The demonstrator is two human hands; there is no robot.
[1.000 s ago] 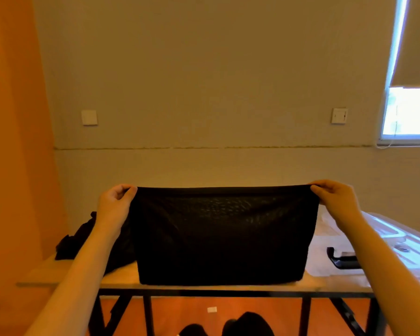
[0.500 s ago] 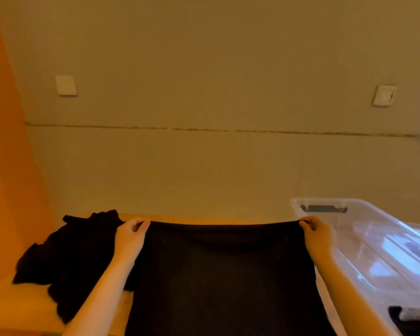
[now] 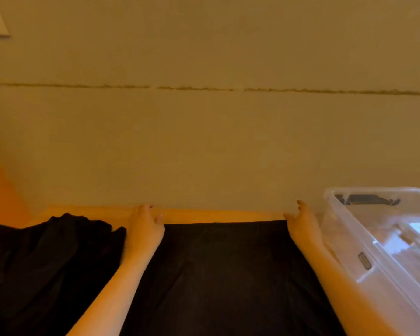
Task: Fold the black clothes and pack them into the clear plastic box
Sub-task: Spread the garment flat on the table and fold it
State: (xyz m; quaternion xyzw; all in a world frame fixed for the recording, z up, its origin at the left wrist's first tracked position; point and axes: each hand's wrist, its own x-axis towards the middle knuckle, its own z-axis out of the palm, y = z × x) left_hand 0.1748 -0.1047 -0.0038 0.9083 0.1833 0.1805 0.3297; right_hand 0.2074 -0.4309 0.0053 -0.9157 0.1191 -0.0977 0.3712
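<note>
Black clothes are the matter here, and one piece of them, a flat black fabric garment (image 3: 223, 275), is spread across the lower middle of the frame on the orange-toned wooden table (image 3: 204, 214). Its far edge runs straight from left to right, just short of the table's back edge, and its length seems to run toward the bottom of the frame, where it is cut off.

At the far left corner of that edge sits the left hand (image 3: 144, 229), fingers loosely bent and lying on the cloth; whether it pinches the corner I cannot tell. At the far right corner is the right hand (image 3: 303, 226), fingers fairly straight and pointing toward the top of the frame, resting at the cloth's edge rather than plainly gripping it.

A rumpled heap of unfolded black clothing (image 3: 44, 263) lies at lower left, touching the left forearm. The clear plastic storage box (image 3: 344, 238) stands at lower right, just beside the right forearm.

So the box lies to the right of the garment, nearer the right hand. The likely next fold brings the far edge toward the bottom of the frame.
</note>
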